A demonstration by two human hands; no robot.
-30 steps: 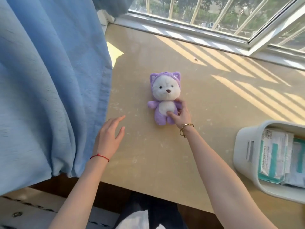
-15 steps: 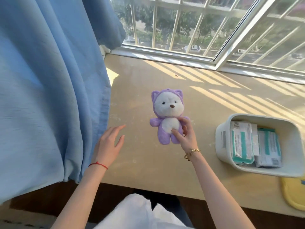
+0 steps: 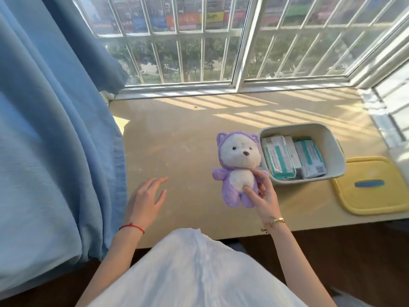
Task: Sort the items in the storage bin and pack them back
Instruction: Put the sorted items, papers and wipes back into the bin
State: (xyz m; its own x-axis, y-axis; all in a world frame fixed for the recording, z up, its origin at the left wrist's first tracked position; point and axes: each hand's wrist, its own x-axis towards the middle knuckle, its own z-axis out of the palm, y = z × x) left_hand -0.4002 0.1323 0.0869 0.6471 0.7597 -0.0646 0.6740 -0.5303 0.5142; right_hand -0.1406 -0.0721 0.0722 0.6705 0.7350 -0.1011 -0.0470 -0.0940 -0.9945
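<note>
A small purple plush bear (image 3: 238, 160) with a white face and belly is held upright above the beige sill, just left of the bin. My right hand (image 3: 263, 197) pinches its belly and side between thumb and fingers. The white storage bin (image 3: 332, 138) stands on the sill to the right, holding two or three white and teal packs (image 3: 294, 157) laid flat. My left hand (image 3: 145, 199) hovers over the sill near the curtain, fingers spread, holding nothing.
A yellow lid (image 3: 374, 185) with a blue handle slot lies right of the bin at the sill's front edge. A blue curtain (image 3: 55, 129) hangs along the left. Barred windows (image 3: 199, 41) close off the back and right side.
My right hand has lifted the plush bear off the sill and carried it right, close to the bin. The view has swung up and right. The left hand stays spread.
</note>
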